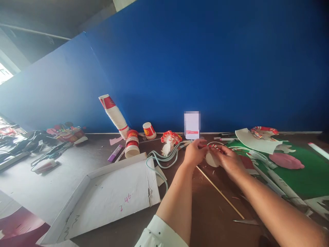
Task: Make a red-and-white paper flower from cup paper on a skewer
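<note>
Both my hands meet over the brown table (200,206), just in front of the blue wall. My left hand (194,152) and my right hand (227,158) pinch a small white paper disc (211,160) with a red and white strip along its top edge. The fingers of both hands are closed on it. A thin wooden skewer (221,193) lies on the table under my hands, running toward me. Small paper scraps lie around it.
A flat white cardboard tray (110,195) lies at the left front. Stacked red and white paper cups (132,143) and a leaning cup stack (115,115) stand behind it. Pale green cables (164,158), a green sheet (305,175) with paper cut-outs and white tubes (280,183) lie to the right.
</note>
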A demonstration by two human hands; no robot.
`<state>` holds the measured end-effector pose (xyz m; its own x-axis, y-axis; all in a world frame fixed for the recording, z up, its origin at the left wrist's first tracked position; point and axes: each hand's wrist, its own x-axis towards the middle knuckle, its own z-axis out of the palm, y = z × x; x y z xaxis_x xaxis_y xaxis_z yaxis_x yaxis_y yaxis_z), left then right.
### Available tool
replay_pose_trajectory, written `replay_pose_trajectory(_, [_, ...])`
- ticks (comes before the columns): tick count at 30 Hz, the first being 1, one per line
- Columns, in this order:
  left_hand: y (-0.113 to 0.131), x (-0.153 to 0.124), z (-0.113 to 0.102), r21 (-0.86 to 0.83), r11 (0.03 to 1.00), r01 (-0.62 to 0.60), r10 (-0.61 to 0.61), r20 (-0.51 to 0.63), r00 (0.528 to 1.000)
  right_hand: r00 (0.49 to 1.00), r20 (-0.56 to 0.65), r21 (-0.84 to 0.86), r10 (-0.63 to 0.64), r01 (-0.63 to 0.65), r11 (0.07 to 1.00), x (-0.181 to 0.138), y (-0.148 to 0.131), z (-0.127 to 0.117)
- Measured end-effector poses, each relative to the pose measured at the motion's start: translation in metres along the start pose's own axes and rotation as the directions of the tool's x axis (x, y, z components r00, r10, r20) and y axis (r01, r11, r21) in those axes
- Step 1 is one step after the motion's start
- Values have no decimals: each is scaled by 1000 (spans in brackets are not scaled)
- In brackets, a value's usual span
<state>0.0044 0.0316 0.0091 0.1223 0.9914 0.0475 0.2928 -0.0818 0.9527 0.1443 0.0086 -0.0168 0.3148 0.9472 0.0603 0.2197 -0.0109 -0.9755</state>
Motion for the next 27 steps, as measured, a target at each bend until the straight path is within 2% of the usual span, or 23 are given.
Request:
replay_pose_trajectory(3, [1, -2, -2, 65, 996, -63, 62, 26, 998, 1000, -11, -74, -29, 28, 997, -1, -2, -1])
replay_pose_trajectory(8, [1, -3, -5, 153, 987, -58, 51, 45, 998, 1000, 18, -178, -16, 19, 984, -4, -9, -2])
replay_pose_trajectory(17, [0, -3, -7, 169, 974, -153, 140, 86, 986, 993, 117, -92, 10, 1, 996, -3, -5, -1])
replay_pose_trajectory(22, [1, -1, -9, 215, 954, -208, 185, 121, 975, 994, 96, -33, 47, -44, 998, 0, -2, -1])
replay_pose_trajectory(25, [-1, 1, -9, 161, 957, -240, 209, 187, 960, 996, 72, -61, 52, -48, 997, 0, -1, -1])
replay_pose_trajectory(27, [-3, 2, -10, 125, 968, -216, 188, 201, 961, 997, 64, -93, 44, -38, 995, 0, -2, -2])
